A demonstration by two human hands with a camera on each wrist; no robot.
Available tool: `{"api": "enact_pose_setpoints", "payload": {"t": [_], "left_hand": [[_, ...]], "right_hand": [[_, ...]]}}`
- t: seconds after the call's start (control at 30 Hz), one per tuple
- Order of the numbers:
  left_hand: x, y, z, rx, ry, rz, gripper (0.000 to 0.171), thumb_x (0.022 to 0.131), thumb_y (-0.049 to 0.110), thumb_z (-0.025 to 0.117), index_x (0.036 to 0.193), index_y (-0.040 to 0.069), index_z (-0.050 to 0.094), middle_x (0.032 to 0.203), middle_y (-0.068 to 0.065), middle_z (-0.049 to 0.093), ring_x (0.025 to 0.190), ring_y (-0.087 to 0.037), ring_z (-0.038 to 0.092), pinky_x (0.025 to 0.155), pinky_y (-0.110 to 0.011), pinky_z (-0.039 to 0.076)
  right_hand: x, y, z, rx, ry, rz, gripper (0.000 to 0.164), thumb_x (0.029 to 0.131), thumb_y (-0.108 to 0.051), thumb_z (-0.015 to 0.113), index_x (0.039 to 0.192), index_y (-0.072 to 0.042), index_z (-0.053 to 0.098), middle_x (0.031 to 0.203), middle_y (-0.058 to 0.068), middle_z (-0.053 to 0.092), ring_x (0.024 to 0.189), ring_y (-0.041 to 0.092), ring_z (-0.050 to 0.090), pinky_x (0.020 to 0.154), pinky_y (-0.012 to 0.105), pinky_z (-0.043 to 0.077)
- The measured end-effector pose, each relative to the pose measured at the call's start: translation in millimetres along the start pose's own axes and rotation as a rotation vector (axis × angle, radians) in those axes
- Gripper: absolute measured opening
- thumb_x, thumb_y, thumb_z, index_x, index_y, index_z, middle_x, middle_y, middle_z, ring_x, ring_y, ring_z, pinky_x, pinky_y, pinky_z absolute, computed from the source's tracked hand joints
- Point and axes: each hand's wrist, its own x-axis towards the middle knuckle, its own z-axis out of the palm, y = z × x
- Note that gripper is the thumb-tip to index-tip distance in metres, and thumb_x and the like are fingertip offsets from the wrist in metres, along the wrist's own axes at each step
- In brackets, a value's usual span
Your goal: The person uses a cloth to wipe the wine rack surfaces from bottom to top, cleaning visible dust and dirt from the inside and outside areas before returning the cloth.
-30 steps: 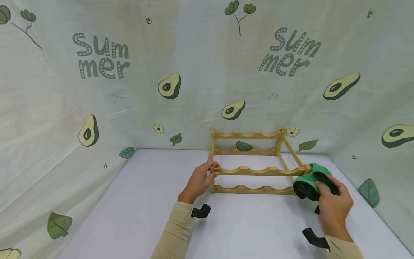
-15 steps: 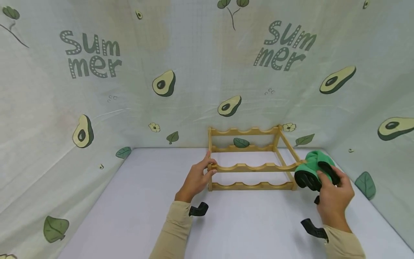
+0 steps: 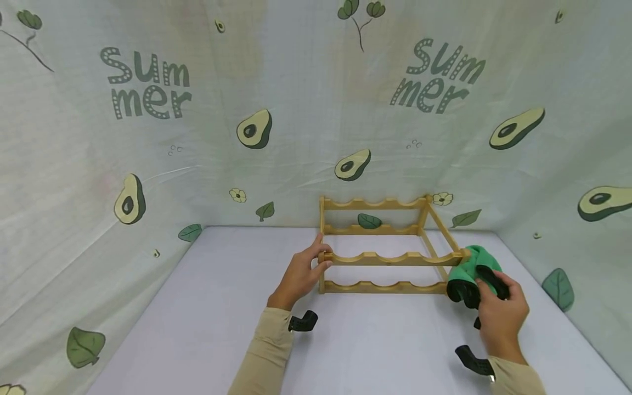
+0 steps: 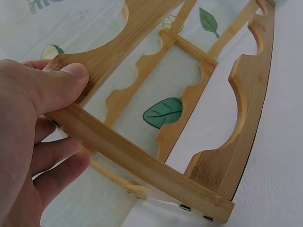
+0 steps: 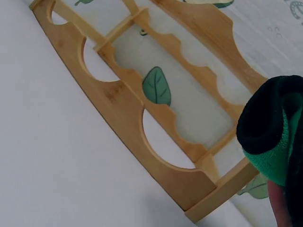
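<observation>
A two-tier wooden rack with scalloped rails, resembling a wine rack, stands toward the back of the table. My left hand grips its front left corner; in the left wrist view the thumb lies on the end of the upper rail, other fingers behind the post. My right hand holds a bunched green cloth with a black border against the rack's front right corner. The right wrist view shows the folded cloth at the upper rail's end, with most of the hand out of frame.
The rack rests on a white-covered table. A pale cloth backdrop printed with avocados, leaves and lettering hangs right behind it and along both sides. Black wrist mounts stick out from both forearms.
My right hand has shifted the cloth slightly down and left at the rack's right corner. The left hand keeps its grip, and the rack stays in place while the head view shifts a little.
</observation>
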Motion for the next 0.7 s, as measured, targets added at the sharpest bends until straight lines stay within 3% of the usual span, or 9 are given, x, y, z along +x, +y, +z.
{"api": "enact_pose_setpoints", "payload": {"t": [0.1,0.27,0.53,0.7], "left_hand": [[-0.4,-0.1,0.6,0.018,-0.001,-0.005,0.024,0.096,0.016,0.071,0.118,0.02,0.061,0.157,-0.018,0.033,0.125,-0.027,0.057,0.101,-0.045,0.047],[-1.0,0.6,-0.8,0.033,-0.003,-0.017,0.025,0.096,0.017,0.07,0.118,0.021,0.061,0.158,-0.013,0.032,0.123,-0.027,0.059,0.101,-0.044,0.048],[-0.2,0.4,-1.6,0.014,-0.016,-0.015,0.024,0.097,0.016,0.069,0.119,0.019,0.06,0.158,-0.012,0.03,0.125,-0.027,0.058,0.101,-0.043,0.048],[-0.1,0.9,-1.0,0.013,-0.017,-0.022,0.023,0.097,0.017,0.068,0.118,0.02,0.06,0.158,-0.013,0.03,0.125,-0.025,0.057,0.101,-0.042,0.048]], "right_hand": [[-1.9,6.8,-1.5,-0.112,-0.017,-0.008,0.039,0.089,-0.01,0.073,0.127,-0.014,0.065,0.122,0.001,0.057,0.121,0.014,0.051,0.088,0.012,0.044],[-1.2,11.3,-1.9,-0.305,-0.066,-0.014,0.043,0.093,-0.016,0.069,0.134,-0.006,0.058,0.136,0.016,0.054,0.128,0.021,0.047,0.104,0.029,0.042],[2.0,14.8,-6.5,-0.469,-0.142,-0.005,0.046,0.093,-0.015,0.066,0.136,-0.002,0.056,0.14,0.025,0.053,0.13,0.039,0.047,0.105,0.05,0.041],[2.5,18.3,-8.7,-0.576,-0.175,-0.101,0.043,0.089,-0.007,0.063,0.131,0.001,0.059,0.133,0.032,0.055,0.126,0.048,0.047,0.102,0.059,0.038]]}}
